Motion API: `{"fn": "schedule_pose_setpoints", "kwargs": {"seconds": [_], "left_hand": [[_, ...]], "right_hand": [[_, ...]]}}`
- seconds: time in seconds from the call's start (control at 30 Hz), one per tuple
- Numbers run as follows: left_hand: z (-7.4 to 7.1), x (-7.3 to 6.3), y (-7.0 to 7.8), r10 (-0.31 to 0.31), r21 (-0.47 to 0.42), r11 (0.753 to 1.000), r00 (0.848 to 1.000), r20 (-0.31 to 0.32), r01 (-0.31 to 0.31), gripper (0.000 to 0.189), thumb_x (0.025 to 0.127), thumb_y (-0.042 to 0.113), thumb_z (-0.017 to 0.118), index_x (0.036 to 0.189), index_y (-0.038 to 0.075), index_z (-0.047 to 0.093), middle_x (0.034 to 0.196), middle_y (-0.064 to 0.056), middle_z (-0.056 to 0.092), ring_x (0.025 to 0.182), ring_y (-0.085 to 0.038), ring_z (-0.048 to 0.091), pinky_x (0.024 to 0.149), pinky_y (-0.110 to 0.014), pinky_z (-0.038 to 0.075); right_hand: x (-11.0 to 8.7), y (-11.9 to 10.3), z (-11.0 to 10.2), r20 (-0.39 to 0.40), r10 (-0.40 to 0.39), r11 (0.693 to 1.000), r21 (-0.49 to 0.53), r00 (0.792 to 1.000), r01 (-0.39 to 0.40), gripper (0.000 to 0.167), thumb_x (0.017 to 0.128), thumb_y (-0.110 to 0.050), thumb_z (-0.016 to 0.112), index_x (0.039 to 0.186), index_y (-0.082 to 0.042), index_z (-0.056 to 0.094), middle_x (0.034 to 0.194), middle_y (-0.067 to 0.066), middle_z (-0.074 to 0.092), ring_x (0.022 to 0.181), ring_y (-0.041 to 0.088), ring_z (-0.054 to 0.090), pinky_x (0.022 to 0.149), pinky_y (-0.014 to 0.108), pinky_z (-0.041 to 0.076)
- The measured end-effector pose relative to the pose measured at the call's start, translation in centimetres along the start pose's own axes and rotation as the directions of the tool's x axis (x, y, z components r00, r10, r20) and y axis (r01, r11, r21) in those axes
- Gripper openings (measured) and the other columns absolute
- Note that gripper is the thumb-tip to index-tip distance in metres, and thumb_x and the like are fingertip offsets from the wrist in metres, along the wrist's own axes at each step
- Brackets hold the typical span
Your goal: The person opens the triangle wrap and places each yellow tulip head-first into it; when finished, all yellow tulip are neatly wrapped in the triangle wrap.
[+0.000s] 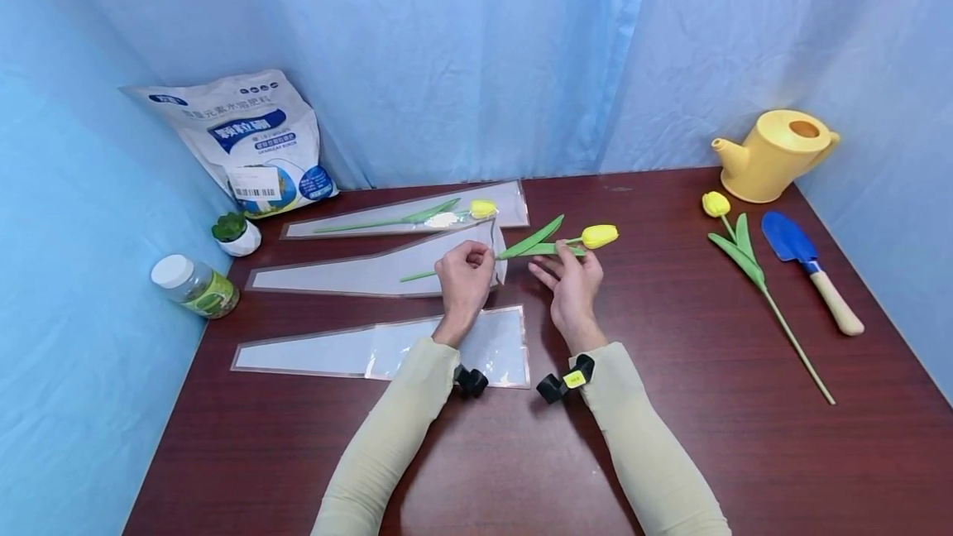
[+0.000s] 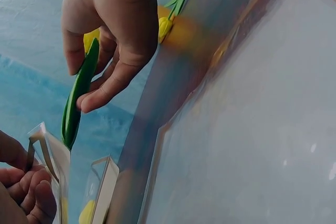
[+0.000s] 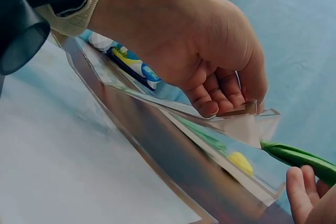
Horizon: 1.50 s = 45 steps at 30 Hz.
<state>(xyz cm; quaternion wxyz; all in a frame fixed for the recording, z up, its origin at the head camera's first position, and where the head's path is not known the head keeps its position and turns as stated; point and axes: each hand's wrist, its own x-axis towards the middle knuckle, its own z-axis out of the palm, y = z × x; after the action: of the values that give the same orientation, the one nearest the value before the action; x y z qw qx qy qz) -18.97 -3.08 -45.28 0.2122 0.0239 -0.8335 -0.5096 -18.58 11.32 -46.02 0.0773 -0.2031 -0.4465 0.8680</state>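
Observation:
My left hand pinches the mouth edge of the middle flower sleeve, a tapered clear-and-white wrapping bag. In the right wrist view the sleeve's opening is lifted up between the fingers and thumb. My right hand holds an artificial yellow tulip just below its bloom, thumb and fingers around stem and leaf. Its lower stem lies within the sleeve, while the leaves and bloom stick out to the right. From the left wrist, the green leaf shows between the right hand and the sleeve mouth.
Behind lies a sleeve with a tulip inside; a flat sleeve lies nearer. At right are another yellow tulip, a blue trowel and a yellow watering can. A fertilizer bag, potted succulent and jar stand left.

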Motion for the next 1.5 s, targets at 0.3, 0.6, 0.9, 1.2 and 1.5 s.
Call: {"fn": "schedule_pose_setpoints", "kwargs": {"seconds": [0.3, 0.6, 0.9, 1.2, 1.5], "left_hand": [[0.2, -0.2, 0.3, 0.011, -0.005, 1.0, 1.0, 0.007, -0.011, 0.009, 0.083, 0.004, 0.068, 0.082, 0.0, 0.077, 0.069, -0.012, 0.074, 0.06, -0.018, 0.064, 0.058, -0.018, 0.047], [0.2, -0.3, 0.4, 0.019, -0.008, 1.0, 1.0, 0.002, -0.019, 0.01, 0.083, 0.004, 0.068, 0.082, 0.0, 0.077, 0.069, -0.012, 0.074, 0.058, -0.017, 0.064, 0.056, -0.017, 0.047], [0.0, -0.2, 0.6, 0.015, -0.024, 1.0, 1.0, -0.018, -0.015, 0.009, 0.083, 0.002, 0.068, 0.082, -0.001, 0.076, 0.069, -0.014, 0.073, 0.057, -0.018, 0.064, 0.056, -0.016, 0.047], [0.0, -0.1, 0.5, 0.013, -0.038, 0.999, 1.0, -0.02, -0.014, 0.009, 0.083, 0.001, 0.068, 0.082, -0.001, 0.076, 0.07, -0.015, 0.074, 0.057, -0.019, 0.064, 0.056, -0.017, 0.049], [0.0, -0.2, 0.7, 0.028, -0.035, 0.999, 1.0, -0.014, -0.029, 0.008, 0.083, 0.002, 0.068, 0.082, -0.002, 0.076, 0.07, -0.015, 0.074, 0.059, -0.021, 0.066, 0.057, -0.018, 0.05]], "right_hand": [[-0.3, 0.4, 0.4, 0.018, 0.025, 1.0, 0.0, 1.0, -0.025, 0.004, 0.101, -0.011, 0.057, 0.102, -0.01, 0.053, 0.084, -0.001, 0.068, 0.073, 0.014, 0.074, 0.07, 0.033, 0.063], [-0.6, 0.9, 0.7, 0.054, 0.071, 0.997, -0.022, 0.996, -0.07, 0.006, 0.098, -0.01, 0.063, 0.099, -0.008, 0.057, 0.079, -0.002, 0.072, 0.073, 0.013, 0.073, 0.073, 0.03, 0.062], [-0.4, 0.6, 0.4, 0.144, 0.174, 0.985, -0.034, 0.974, -0.17, 0.006, 0.1, -0.014, 0.059, 0.101, -0.009, 0.056, 0.086, -0.001, 0.073, 0.078, 0.014, 0.075, 0.079, 0.032, 0.062], [0.0, -0.1, -0.1, 0.093, 0.18, 0.983, 0.005, 0.979, -0.181, 0.007, 0.1, -0.016, 0.057, 0.1, -0.01, 0.054, 0.083, -0.003, 0.071, 0.076, 0.016, 0.076, 0.069, 0.032, 0.063], [-0.4, 0.6, 0.4, 0.077, 0.172, 0.985, -0.032, 0.982, -0.17, 0.008, 0.099, -0.015, 0.06, 0.098, -0.01, 0.055, 0.08, -0.005, 0.074, 0.075, 0.01, 0.075, 0.069, 0.028, 0.062]]}}
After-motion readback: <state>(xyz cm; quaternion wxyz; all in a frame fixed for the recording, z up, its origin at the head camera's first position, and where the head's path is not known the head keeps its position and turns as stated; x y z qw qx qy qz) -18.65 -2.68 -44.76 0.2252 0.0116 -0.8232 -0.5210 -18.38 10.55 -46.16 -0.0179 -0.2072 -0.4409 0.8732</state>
